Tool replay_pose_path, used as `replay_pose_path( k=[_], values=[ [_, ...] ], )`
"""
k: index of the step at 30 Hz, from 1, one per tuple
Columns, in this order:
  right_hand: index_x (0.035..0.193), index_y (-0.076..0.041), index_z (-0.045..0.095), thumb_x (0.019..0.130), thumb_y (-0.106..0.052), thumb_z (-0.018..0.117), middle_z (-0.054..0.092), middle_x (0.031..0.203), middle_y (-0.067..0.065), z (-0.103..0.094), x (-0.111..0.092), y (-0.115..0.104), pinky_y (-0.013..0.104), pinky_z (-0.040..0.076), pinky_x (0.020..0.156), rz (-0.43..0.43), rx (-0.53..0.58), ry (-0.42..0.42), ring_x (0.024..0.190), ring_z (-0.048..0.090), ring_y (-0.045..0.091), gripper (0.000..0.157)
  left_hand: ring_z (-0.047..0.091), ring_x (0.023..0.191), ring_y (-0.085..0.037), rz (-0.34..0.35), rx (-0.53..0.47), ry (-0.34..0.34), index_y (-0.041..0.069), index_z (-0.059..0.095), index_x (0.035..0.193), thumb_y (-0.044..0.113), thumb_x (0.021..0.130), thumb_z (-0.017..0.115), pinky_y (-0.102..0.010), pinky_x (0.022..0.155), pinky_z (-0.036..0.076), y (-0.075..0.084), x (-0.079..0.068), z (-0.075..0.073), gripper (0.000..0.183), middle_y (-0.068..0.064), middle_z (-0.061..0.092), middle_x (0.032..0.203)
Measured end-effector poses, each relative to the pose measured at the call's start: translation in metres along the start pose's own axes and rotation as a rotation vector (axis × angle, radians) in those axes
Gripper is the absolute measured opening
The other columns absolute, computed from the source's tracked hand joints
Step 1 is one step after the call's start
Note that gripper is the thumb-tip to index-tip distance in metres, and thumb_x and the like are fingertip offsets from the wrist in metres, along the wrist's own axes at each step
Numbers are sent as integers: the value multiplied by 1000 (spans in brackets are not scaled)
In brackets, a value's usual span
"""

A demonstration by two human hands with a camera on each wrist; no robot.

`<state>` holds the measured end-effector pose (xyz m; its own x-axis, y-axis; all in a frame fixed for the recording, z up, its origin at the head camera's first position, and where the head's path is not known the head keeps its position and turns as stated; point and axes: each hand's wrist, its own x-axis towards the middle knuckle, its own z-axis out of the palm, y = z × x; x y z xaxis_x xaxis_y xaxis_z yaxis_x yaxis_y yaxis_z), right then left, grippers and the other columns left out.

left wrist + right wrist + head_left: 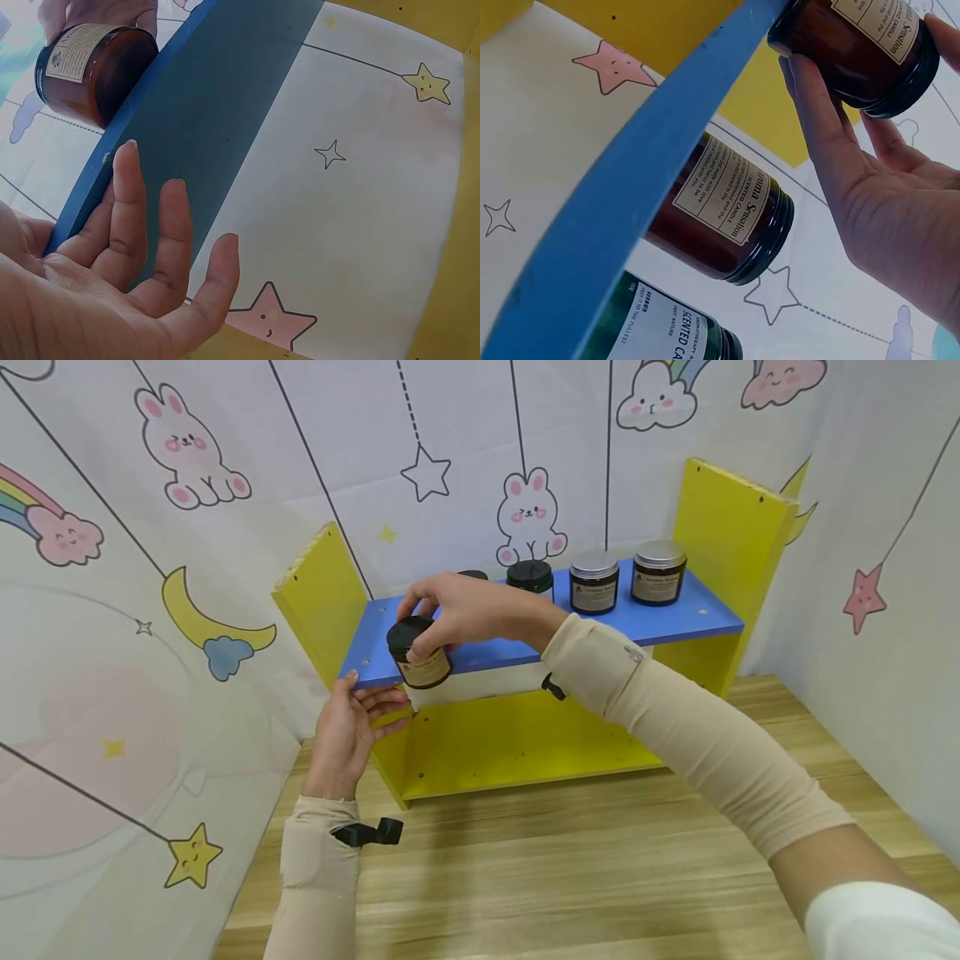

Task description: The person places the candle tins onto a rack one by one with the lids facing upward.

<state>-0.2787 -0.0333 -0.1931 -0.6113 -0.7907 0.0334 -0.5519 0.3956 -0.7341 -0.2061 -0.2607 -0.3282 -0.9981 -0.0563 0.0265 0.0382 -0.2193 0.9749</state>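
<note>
My right hand (476,608) grips a brown glass scented candle jar (425,668) with a black lid and cream label, tilted at the front left edge of the blue shelf (487,656). In the right wrist view the thumb and fingers wrap round this jar (855,49). My left hand (351,735) touches the shelf's front left corner, thumb at the top edge and fingers underneath. The left wrist view shows those fingers (175,225) extended below the board, beside the blue edge.
Two silver-lidded candle jars (658,573) stand toward the shelf's right end. A dark-lidded jar (530,578) with green glass and another brown jar (724,202) are partly hidden by the right arm. Yellow side panels (731,527) flank the shelf, above a wood-grain tabletop (525,860).
</note>
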Motion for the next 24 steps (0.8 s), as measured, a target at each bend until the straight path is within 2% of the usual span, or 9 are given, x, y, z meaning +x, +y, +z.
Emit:
replay_pose_path(
  k=[5,14,24],
  values=[
    [132,-22,61,87,-29,79,53,141,8,-3,5,-4,33,57,86,10,-22,-34,114,61,18,49,70,89,-18,-1,-13,-3,4,53,124,42,112,22,-54,101,43,1,0,0,51,1,74,89],
    [132,-17,60,88,-22,78,62,126,10,-12,16,-11,40,58,86,35,-14,-121,108,65,24,47,69,91,-18,-12,-6,2,3,54,123,43,112,22,-52,99,44,1,0,0,52,1,74,89],
    [133,-18,61,90,-21,76,65,125,8,-17,30,-16,41,57,90,64,-93,-152,109,64,23,46,69,91,-19,-11,2,5,3,58,119,43,112,23,-52,99,44,1,-1,-1,54,0,74,89]
  ],
)
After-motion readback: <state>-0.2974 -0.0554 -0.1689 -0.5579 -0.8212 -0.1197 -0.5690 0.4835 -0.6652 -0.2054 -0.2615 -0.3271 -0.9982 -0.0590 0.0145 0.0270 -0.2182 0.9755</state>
